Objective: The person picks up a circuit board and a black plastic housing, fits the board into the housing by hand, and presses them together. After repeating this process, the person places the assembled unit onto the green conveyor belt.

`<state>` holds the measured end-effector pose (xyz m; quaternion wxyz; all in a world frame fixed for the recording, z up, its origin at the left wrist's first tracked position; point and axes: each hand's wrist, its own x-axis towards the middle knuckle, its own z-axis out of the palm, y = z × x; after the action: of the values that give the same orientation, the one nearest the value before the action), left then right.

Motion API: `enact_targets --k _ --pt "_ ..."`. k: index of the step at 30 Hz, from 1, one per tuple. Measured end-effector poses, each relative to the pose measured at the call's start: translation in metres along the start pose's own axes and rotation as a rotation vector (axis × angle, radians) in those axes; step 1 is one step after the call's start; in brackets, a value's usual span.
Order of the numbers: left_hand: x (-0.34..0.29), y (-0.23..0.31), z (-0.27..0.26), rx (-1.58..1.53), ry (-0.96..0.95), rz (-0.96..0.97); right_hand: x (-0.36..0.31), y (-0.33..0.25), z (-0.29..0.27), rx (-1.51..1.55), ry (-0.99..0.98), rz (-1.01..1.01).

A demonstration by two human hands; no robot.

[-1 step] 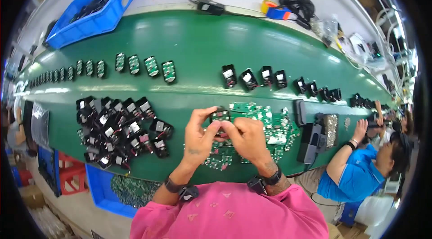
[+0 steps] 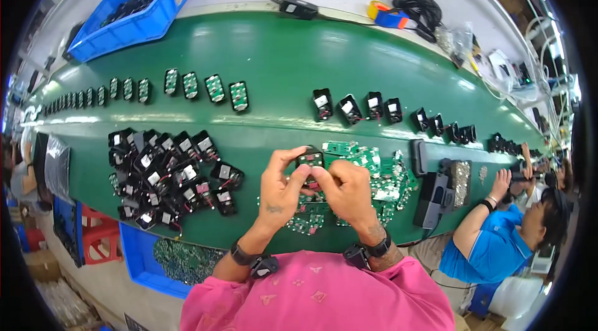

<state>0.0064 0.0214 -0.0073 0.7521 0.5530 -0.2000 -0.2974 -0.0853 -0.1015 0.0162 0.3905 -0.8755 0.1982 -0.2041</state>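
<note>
My left hand (image 2: 279, 192) is wrapped around a small black plastic casing (image 2: 311, 158) with a green circuit board inside. From the other side my right hand (image 2: 350, 192), fingers curled, presses its thumb onto the casing's inside, and both thumbs meet there. A little red shows between the fingers, too small to make out. Loose green circuit boards (image 2: 386, 191) lie spread under and beside my right hand. Left of my hands is a pile of black casings (image 2: 156, 175) with white labels and thin red wires.
A row of board-filled casings (image 2: 215, 89) runs left along the green table (image 2: 274, 50); open casings (image 2: 347, 108) stand right. A dark speaker-like device (image 2: 430, 200) lies near the right edge. Blue crates (image 2: 124, 41) stand back left and below. A co-worker (image 2: 492, 240) sits right.
The whole view has shifted slightly, with the table things a little further right. Both hands keep their hold on the casing, thumbs still together.
</note>
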Motion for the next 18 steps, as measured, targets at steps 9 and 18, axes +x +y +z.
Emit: enact_targets --k 9,18 --pt "-0.001 0.007 0.002 -0.024 -0.038 -0.009 0.001 0.005 0.004 0.342 -0.095 -0.03" --pt "-0.002 -0.006 -0.005 0.122 -0.052 -0.029 0.001 -0.011 -0.003 0.212 -0.196 0.07"
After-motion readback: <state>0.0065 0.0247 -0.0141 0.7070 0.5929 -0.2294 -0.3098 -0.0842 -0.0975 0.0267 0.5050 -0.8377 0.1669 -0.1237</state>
